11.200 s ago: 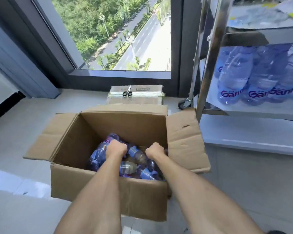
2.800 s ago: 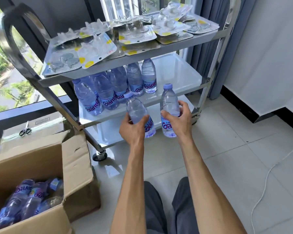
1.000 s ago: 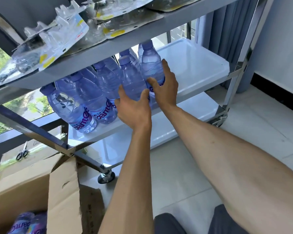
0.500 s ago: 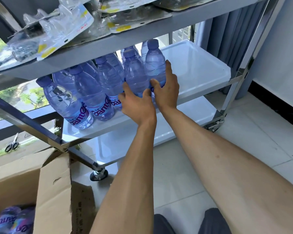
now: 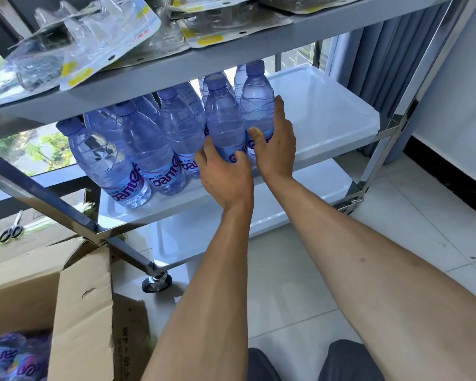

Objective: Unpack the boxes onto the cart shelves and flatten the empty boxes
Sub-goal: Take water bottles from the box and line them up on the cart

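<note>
Several blue-tinted water bottles stand in a group on the cart's white middle shelf (image 5: pixel 330 114). My left hand (image 5: pixel 226 177) is wrapped around the lower part of one upright water bottle (image 5: pixel 223 119) at the right end of the group. Just to its right, my right hand (image 5: pixel 275 144) cups a second upright bottle (image 5: pixel 256 94), thumb in front and fingers along its right side. Both bottles rest on the shelf. The open cardboard box (image 5: pixel 80 312) sits at lower left, with more bottles (image 5: pixel 8 358) lying inside.
Clear blister packs (image 5: pixel 94 48) cover the top shelf. The bottom shelf (image 5: pixel 308 191) is bare white. Scissors (image 5: pixel 11 229) lie on a sealed box at far left. A caster wheel (image 5: pixel 157 281) stands near the box flap. My knees are at bottom centre on the tiled floor.
The two bottles were lifted from the box to the middle shelf and set beside the others. In the last second my hands have barely shifted on them.
</note>
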{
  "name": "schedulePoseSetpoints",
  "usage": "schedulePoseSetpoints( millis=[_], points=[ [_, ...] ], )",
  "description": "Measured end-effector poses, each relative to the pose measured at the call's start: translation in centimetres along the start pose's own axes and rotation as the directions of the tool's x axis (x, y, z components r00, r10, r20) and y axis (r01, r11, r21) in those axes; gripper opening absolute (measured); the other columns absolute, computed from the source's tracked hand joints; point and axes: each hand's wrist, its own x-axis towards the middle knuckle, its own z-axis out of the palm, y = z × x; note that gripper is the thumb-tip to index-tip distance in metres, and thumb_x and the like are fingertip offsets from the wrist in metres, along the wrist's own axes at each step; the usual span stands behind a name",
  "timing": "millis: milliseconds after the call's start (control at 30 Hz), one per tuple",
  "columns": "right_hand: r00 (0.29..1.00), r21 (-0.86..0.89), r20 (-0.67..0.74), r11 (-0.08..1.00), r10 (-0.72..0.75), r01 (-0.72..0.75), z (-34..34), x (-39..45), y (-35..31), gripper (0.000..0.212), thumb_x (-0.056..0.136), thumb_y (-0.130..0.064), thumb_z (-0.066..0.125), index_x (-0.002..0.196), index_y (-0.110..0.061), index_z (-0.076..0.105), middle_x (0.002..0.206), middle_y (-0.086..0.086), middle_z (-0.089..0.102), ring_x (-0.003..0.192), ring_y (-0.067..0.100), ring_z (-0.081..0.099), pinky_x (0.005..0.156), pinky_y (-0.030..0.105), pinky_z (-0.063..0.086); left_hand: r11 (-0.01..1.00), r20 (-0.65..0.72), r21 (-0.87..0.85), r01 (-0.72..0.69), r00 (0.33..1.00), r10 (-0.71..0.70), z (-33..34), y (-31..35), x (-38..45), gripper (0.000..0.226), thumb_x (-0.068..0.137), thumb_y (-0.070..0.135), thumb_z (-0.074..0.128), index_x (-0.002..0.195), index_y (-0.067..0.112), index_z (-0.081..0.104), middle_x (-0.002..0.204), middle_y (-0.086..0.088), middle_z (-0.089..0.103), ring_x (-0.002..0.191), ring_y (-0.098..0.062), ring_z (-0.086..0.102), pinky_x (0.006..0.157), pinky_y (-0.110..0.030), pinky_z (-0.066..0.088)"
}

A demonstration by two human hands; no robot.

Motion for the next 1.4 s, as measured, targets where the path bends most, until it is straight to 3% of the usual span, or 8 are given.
schedulePoseSetpoints(
  millis=[267,533,733,933,1067,1200,1267,1400],
  points=[
    [1.0,0.004,0.004,1.0,0.004,-0.004,-0.1,-0.2,-0.3,0.072,0.094,-0.03,0.064,0.154,-0.021,0.026,0.141,0.005,0.051,0.127,0.021,0.05,0.101,0.029,0.042,0.952,0.0,-0.077,0.297,0.955,-0.297,0.5,-1.2,0.3,0.032,0.085,0.033,0.075,0.104,0.008,0.072,0.097,-0.007,0.073,0.089,-0.023,0.065,0.072,-0.017,0.037],
    [0.994,0.015,0.025,0.995,0.103,-0.103,-0.1,-2.0,1.8,0.063,0.088,-0.015,0.071,0.144,-0.01,0.042,0.139,0.006,0.053,0.128,0.022,0.05,0.106,0.03,0.039,0.969,0.04,-0.051,0.243,0.97,-0.241,0.8,-2.0,1.3,0.033,0.086,0.037,0.074,0.102,0.008,0.072,0.095,-0.006,0.073,0.088,-0.023,0.066,0.076,-0.023,0.043],
    [0.992,-0.072,0.028,0.99,0.126,-0.123,0.5,-1.8,1.4,0.067,0.091,-0.017,0.068,0.149,-0.011,0.035,0.141,0.007,0.052,0.128,0.025,0.05,0.106,0.035,0.042,0.968,0.084,0.04,0.246,0.965,-0.248,1.0,-2.6,1.8,0.039,0.087,0.045,0.07,0.086,0.007,0.071,0.082,-0.007,0.072,0.078,-0.026,0.064,0.069,-0.026,0.04],
    [0.98,-0.375,0.164,0.926,0.108,-0.04,-2.1,-4.1,1.9,0.069,0.094,-0.022,0.061,0.153,-0.014,0.026,0.146,0.009,0.044,0.14,0.028,0.034,0.115,0.044,0.027,0.98,0.165,0.03,0.195,0.967,-0.197,-0.9,-2.1,0.8,0.023,0.093,0.029,0.066,0.103,0.008,0.068,0.101,-0.008,0.071,0.094,-0.027,0.065,0.079,-0.026,0.045],
    [0.966,-0.578,0.163,0.813,0.2,-0.07,-3.5,-7.2,1.2,0.061,0.098,-0.031,0.051,0.153,-0.021,0.025,0.158,0.006,0.027,0.149,0.026,0.012,0.118,0.05,0.009,0.982,0.207,0.183,0.036,0.975,-0.074,-4.9,-3.4,-1.0,0.039,0.095,0.03,0.06,0.132,0.017,0.059,0.13,-0.009,0.058,0.118,-0.027,0.054,0.092,-0.036,0.044],
    [0.937,-0.577,0.204,0.808,0.283,-0.119,-4.3,-10.5,-1.0,0.066,0.096,-0.036,0.054,0.153,-0.022,0.025,0.158,0.012,0.024,0.148,0.03,0.013,0.118,0.048,0.01,0.913,0.298,0.388,-0.127,0.955,0.006,-10.7,-4.9,-3.3,0.056,0.096,0.033,0.058,0.148,0.022,0.041,0.155,-0.012,0.034,0.142,-0.03,0.031,0.113,-0.043,0.027],
    [0.928,-0.503,0.249,0.856,0.277,-0.121,-4.1,-12.8,-2.9,0.066,0.094,-0.035,0.056,0.152,-0.02,0.028,0.156,0.014,0.028,0.144,0.033,0.024,0.116,0.047,0.02,0.87,0.292,0.475,-0.13,0.956,-0.017,-14.2,-5.4,-4.1,0.058,0.098,0.034,0.055,0.151,0.022,0.036,0.159,-0.012,0.027,0.146,-0.029,0.024,0.117,-0.042,0.021],
    [0.904,-0.296,0.33,0.939,0.271,-0.174,-2.6,-18.8,-6.8,0.051,0.093,-0.024,0.058,0.141,-0.013,0.044,0.144,0.018,0.041,0.127,0.036,0.046,0.1,0.039,0.039,0.847,0.169,0.53,-0.029,0.983,-0.072,-21.3,-6.2,-3.6,0.041,0.094,0.02,0.054,0.135,0.02,0.053,0.136,-0.01,0.05,0.124,-0.029,0.048,0.099,-0.039,0.041]
  ],
)
